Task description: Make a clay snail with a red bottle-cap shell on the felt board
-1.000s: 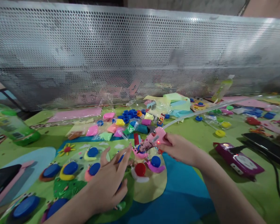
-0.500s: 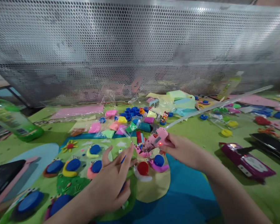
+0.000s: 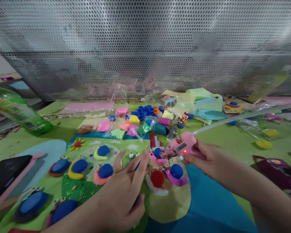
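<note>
My right hand (image 3: 207,158) is wrapped round a pink glue gun (image 3: 187,144) with a red light on and a long clear glue stick (image 3: 237,119) out of its back. Its dark-smeared nozzle points left, close beside a pink clay snail with a blue cap (image 3: 157,152). My left hand (image 3: 122,191) lies over the middle of the craft board (image 3: 199,197), fingers spread; blue bits show between them, partly hidden. Near its fingertips are a white clay snail with a red cap (image 3: 158,179) and a purple one with a blue cap (image 3: 176,171).
Several more cap snails (image 3: 79,166) cover the board's left. Behind it are clay packets (image 3: 133,119), blue caps (image 3: 145,111) and a small figurine (image 3: 183,119). A green bottle (image 3: 21,110) and a black device (image 3: 9,171) are left, a purple power strip (image 3: 278,171) right. A perforated metal panel (image 3: 126,48) stands behind.
The view has shifted, so most things sit further right in the picture. The glue gun's nozzle has drawn slightly right, uncovering the pink snail's blue cap. My left hand keeps its pose.
</note>
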`<action>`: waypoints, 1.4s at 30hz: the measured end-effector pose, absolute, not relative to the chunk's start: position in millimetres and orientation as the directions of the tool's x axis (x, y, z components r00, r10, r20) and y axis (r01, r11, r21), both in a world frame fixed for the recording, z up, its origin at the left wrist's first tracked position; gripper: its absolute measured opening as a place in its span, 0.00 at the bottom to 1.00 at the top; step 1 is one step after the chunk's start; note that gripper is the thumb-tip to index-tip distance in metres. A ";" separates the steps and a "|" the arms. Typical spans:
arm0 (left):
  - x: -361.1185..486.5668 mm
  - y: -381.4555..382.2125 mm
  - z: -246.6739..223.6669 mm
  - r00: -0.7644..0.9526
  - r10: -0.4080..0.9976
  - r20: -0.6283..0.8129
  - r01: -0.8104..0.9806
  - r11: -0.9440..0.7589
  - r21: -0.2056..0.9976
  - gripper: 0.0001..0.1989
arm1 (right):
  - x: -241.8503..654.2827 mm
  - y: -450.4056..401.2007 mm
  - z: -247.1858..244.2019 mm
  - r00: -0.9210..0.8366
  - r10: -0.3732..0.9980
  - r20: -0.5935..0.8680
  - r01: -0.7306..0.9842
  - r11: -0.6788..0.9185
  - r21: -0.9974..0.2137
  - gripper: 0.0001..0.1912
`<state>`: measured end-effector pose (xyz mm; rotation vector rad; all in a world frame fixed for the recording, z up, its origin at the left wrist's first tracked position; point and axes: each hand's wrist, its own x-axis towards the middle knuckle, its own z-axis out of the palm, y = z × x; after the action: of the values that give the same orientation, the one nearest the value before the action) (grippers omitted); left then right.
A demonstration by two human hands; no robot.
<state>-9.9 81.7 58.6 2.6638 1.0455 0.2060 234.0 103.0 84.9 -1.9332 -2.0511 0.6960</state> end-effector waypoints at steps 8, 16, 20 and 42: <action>-9.2 79.7 58.0 0.702 0.710 0.046 0.680 -0.688 0.252 0.44 | 234.7 105.3 88.3 -0.003 0.978 -0.206 0.893 -0.090 -0.440 0.16; -9.9 79.4 57.3 0.707 0.705 0.059 0.680 -0.701 0.215 0.44 | 235.6 105.9 89.1 -0.046 0.975 -0.219 0.891 -0.059 -0.450 0.18; -12.4 79.9 57.1 0.704 0.707 0.061 0.681 -0.697 0.225 0.44 | 236.9 105.5 88.8 -0.106 0.981 -0.162 0.855 0.007 -0.519 0.16; -12.6 80.7 61.9 0.680 0.721 0.137 0.714 -0.693 0.104 0.39 | 215.0 100.2 92.5 -0.286 0.949 -0.131 0.732 0.128 -0.670 0.13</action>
<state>-12.6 80.7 61.9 2.8408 1.2133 0.2591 215.0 100.2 92.5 -1.6337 -2.0846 0.9306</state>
